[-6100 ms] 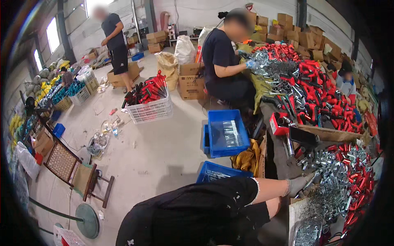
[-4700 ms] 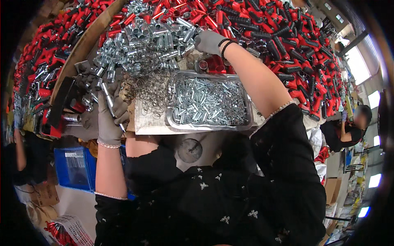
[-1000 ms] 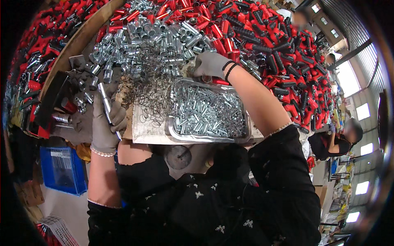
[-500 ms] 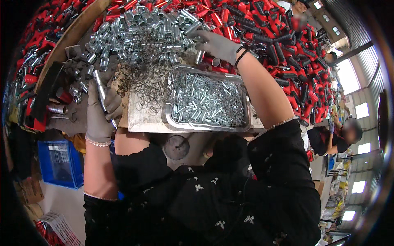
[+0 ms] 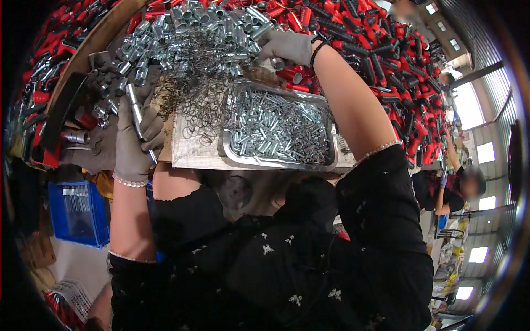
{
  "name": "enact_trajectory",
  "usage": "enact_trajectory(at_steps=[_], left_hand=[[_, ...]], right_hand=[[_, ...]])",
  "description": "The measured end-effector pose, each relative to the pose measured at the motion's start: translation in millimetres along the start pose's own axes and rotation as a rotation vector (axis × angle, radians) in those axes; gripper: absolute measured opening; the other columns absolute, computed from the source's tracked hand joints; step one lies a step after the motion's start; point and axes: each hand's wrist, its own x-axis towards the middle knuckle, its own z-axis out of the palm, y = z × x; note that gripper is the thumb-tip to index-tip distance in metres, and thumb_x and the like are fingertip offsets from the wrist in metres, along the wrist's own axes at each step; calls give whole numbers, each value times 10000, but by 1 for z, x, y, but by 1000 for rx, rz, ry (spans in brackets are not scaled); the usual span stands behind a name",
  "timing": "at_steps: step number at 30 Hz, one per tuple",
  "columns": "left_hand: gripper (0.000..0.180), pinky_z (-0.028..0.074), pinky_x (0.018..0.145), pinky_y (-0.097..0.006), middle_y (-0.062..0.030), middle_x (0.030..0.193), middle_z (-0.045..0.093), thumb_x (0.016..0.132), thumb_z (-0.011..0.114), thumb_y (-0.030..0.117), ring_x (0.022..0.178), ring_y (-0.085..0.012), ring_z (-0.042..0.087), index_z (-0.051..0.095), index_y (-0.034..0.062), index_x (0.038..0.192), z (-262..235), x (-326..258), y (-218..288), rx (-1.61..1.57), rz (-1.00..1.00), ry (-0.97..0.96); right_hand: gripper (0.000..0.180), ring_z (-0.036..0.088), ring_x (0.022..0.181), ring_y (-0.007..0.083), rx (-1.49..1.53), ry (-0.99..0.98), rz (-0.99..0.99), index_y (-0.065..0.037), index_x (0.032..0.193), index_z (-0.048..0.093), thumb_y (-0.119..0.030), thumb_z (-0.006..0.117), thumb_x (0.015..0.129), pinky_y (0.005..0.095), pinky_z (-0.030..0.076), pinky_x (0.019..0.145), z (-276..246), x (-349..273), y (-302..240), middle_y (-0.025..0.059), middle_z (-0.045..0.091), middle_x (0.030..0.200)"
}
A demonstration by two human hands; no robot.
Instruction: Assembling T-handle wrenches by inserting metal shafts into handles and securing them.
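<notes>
My left hand point(image 5: 134, 138), in a grey glove, is closed around a slim shiny metal rod point(image 5: 132, 105). The rod slants across the fingers, its lower tip showing below them. At the right edge of a heap of silvery metal sleeves point(image 5: 221, 30), my gloved right hand point(image 5: 288, 47) has its fingers bent around a short metal sleeve point(image 5: 277, 63), seen nearly end-on. Thin wire rings point(image 5: 201, 118) lie tangled between the hands. Nearer to me, a metal tray point(image 5: 225, 146) holds many small pins and springs.
Red and black tool handles point(image 5: 381, 66) are heaped along the far and right side. A wooden board point(image 5: 91, 47) borders the left. Below the table's left edge stands a blue crate point(image 5: 80, 218). A co-worker point(image 5: 450, 190) is at the far right.
My right hand has shifted slightly, its fingers curling in, and the short sleeve under it has tilted end-on. My left hand keeps the rod in nearly the same place.
</notes>
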Motion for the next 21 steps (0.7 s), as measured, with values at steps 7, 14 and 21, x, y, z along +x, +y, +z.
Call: enact_trajectory(at_steps=[7, 14, 21], left_hand=[[595, 222, 358, -184, 52, 593, 293, 1023, 479, 479, 469, -40, 275, 436, 55, 1438, -2, 3, 1, 11, 0, -15], [510, 205, 359, -186, 52, 584, 274, 1015, 489, 498, 470, -47, 275, 532, 109, 1342, -4, 3, 0, -17, -27, 29], [585, 192, 350, -183, 55, 570, 278, 1016, 500, 476, 459, -36, 255, 450, 53, 1418, 6, 2, 0, 63, 22, 66]], right_hand=[[580, 682, 970, 230, -502, -34, -59, 20, 1208, 629, -312, 783, 758, 349, 534, 840, 4, -5, -11, 135, 713, 1035], [282, 660, 737, 161, 143, 138, -387, -36, 1115, 676, -207, 662, 891, 327, 545, 717, -20, 10, 17, 42, 702, 879], [242, 704, 796, 230, -886, 363, -621, -2, 1020, 704, -211, 636, 918, 346, 557, 732, -33, 42, 25, 138, 700, 875]])
